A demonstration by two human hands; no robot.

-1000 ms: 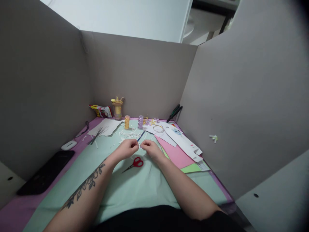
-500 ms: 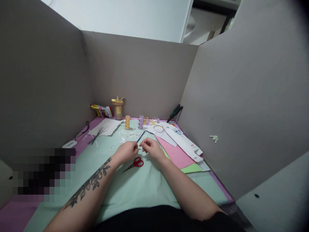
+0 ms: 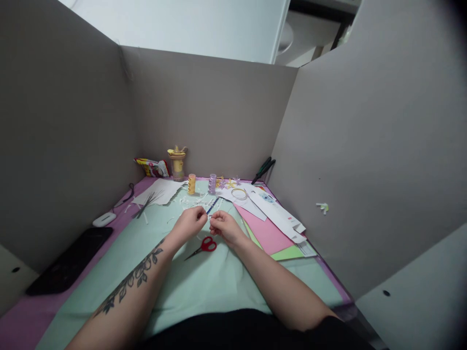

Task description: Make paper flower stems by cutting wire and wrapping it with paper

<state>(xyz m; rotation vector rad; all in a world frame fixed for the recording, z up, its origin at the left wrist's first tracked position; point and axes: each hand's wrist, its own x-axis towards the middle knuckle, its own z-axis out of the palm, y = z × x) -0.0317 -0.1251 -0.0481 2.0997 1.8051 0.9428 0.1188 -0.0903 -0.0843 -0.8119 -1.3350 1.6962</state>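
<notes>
The left hand [image 3: 190, 224] and the right hand [image 3: 224, 227] are near each other above the pale green cloth [image 3: 204, 287]. Their fingers are bent inward; a tiny pale piece [image 3: 210, 217] is between the fingertips, but I cannot tell which hand grips it. Small red-handled metal scissors [image 3: 202, 247] lie nearer to the person.

Pale green cloth [image 3: 204, 291], purple along sides; on it red-handled scissors [image 3: 207, 244], white scraps [image 3: 199, 201], upright yellow cylinder [image 3: 191, 184].

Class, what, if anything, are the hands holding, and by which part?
A tiny pale piece shows between the left hand and right hand, seemingly pinched; which part is held cannot be told.
</notes>
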